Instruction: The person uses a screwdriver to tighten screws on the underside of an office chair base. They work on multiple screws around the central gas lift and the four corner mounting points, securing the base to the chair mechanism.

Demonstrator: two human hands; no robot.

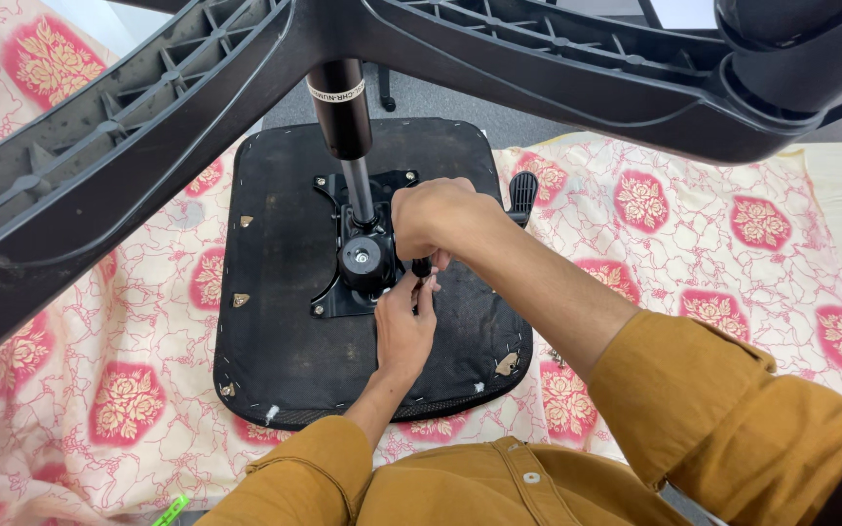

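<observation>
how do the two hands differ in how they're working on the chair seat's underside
The right hand comes in from the right, knuckles up, closed around a dark tool. The left hand reaches straight up from below, fingers pinching at the tool's lower end. The right hand sits farther up the black seat, the left nearer the person. Both meet beside the metal mechanism plate and wear mustard sleeves.

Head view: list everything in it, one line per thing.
Chair seat: one, black, upside down on the cloth, centre.
Mechanism plate: one, black, on the seat's underside.
Gas cylinder: one, black with silver rod, rising from the plate.
Star base: one, dark grey, across the top.
Lever: one, black, seat's right edge.
Cloth: one, cream with red flowers, under the seat.
Left hand: one, fingers at the plate.
Right hand: one, gripping a small dark tool.
</observation>
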